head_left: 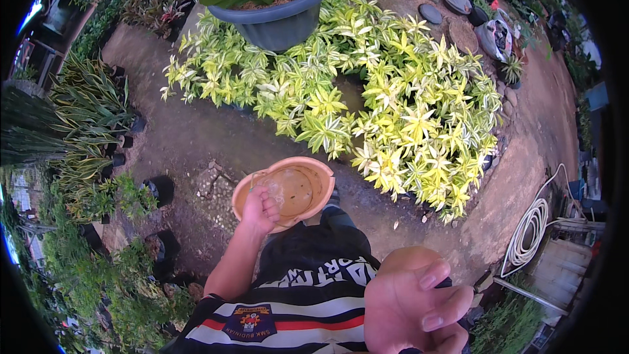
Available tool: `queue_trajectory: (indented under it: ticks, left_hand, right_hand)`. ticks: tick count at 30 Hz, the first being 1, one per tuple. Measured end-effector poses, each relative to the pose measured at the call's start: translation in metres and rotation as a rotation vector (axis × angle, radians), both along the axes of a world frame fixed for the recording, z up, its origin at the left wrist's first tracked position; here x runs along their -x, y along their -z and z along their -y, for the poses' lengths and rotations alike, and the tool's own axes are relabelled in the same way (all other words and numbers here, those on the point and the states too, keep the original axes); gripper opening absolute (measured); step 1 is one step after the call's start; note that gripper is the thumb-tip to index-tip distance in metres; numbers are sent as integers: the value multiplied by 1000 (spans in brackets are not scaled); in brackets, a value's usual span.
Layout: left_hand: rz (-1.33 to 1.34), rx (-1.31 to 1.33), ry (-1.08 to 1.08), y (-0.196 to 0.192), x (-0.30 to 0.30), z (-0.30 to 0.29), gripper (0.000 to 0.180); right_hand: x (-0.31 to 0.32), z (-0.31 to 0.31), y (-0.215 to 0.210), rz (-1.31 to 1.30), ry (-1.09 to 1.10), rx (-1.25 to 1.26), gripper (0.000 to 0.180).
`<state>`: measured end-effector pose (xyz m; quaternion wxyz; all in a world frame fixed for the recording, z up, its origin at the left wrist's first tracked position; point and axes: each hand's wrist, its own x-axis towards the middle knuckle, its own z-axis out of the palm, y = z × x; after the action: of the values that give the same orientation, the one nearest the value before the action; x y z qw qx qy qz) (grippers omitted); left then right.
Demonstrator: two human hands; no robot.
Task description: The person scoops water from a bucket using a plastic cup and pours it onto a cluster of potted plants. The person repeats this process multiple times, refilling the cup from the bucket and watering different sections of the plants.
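Note:
My left hand [261,208] is closed in a fist over the left side of an orange-brown oval pot [303,182]. The pot has a notched rim, small dark holes in its base and some pale residue inside. A thin green bit shows just above the fist, but what the fingers hold is hidden. Close to the camera at the lower right, my right hand [409,305] is raised palm up, its fingers loosely bent and apart, with nothing visible in the palm. Some dark material shows behind its fingertips.
Ahead stands a bed of yellow-green variegated plants [419,124], with a large grey pot [282,23] holding a broad-leaved plant among it. Spiky potted plants [88,105] and black pots [159,190] line the left. A coiled pale hose [529,233] hangs at the right.

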<state>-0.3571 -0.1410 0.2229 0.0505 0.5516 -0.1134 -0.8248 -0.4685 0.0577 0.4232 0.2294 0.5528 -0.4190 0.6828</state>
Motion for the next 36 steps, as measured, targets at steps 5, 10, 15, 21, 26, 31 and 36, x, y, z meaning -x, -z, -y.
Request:
queue_trajectory:
  ticks: [5, 10, 15, 21, 26, 31, 36]
  left_hand:
    - [-57, 16, -14, -15, -2, -7, 32]
    - [-48, 45, 7, -45, 13, -13, 33]
    - [-53, 20, 39, -54, 16, -21, 34]
    - [0, -5, 59, -56, 13, -36, 37]
    - [28, -24, 94, -64, 11, -48, 37]
    - [128, -18, 125, -67, 11, -56, 38]
    - [113, -29, 128, -66, 5, -50, 38]
  right_hand:
    - [16, 25, 61, -189, -92, -301, 18]
    - [45, 52, 188, 400, 17, -918, 7]
    - [24, 61, 300, 590, -239, -1616, 31]
    - [-20, 105, 357, 514, -209, -1803, 79]
    - [-54, 136, 397, 740, -284, -1737, 88]
    - [-83, 150, 399, 1204, -855, -1699, 98]
    - [-86, 147, 369, 1216, -1084, -1891, 87]
